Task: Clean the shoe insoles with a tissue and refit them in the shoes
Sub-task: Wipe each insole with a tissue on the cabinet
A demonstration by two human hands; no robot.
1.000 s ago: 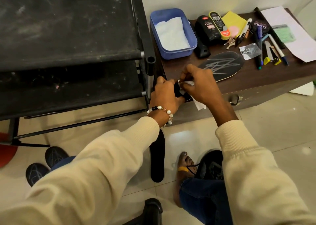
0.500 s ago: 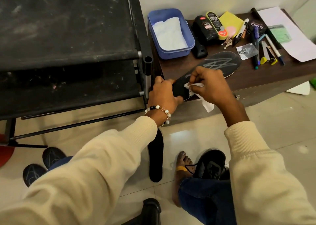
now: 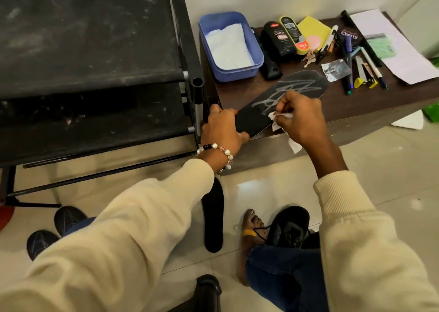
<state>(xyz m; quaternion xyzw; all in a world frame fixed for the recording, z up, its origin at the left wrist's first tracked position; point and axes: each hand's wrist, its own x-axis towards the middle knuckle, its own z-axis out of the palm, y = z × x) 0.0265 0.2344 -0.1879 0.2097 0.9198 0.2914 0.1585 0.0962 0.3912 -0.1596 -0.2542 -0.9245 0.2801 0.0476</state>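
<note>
At the bottom of the frame, two cream sleeves reach forward over a tiled floor. Down there a black shoe (image 3: 288, 227) sits at lower right beside a bare foot, and a second black insole (image 3: 213, 219) lies flat on the tiles at lower centre, just left of the foot.

Higher up, at mid-frame, the left hand (image 3: 222, 131) with a bead bracelet (image 3: 217, 151) at its wrist grips the near end of a black insole (image 3: 280, 100), fingers curled over the heel, thumb underneath at the counter's edge. The right hand (image 3: 300, 119) is closed into a loose fist, pinching a crumpled white tissue (image 3: 280, 121) against the insole's surface near its middle; a tail of tissue hangs below the palm. The insole lies slanted on the dark wooden counter (image 3: 356, 102), its grey scribbled toe pointing to the upper right and its heel overhanging the front edge.

Further back on the counter stands a blue tub (image 3: 257, 50) holding white tissue paper, then black polish bottles (image 3: 279, 38), a yellow cloth, keys, pens and papers toward the upper right. A black rack (image 3: 95, 50) fills the upper left.
</note>
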